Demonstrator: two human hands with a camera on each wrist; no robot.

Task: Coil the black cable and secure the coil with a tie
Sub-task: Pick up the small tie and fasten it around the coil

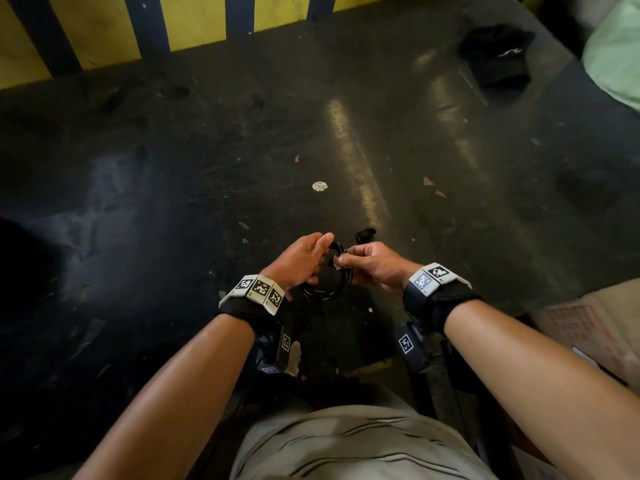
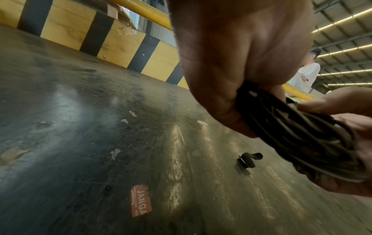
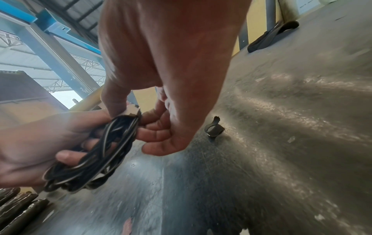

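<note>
Two hands: both clamped on the coil (image 1: 327, 278), close together.
Left hand (image 1: 299, 259): fingers wrapped round the loops.
Right hand (image 1: 372, 265): pinches the cable end at the coil's top.
Tie (image 1: 365, 233): on table (image 1: 207, 168), at 12 o'clock just beyond right hand, which is nearer.
Tie axis: cannot tell; it lies curled.

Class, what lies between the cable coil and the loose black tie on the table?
Only bare table between coil and tie, seen in the left wrist view.
</note>
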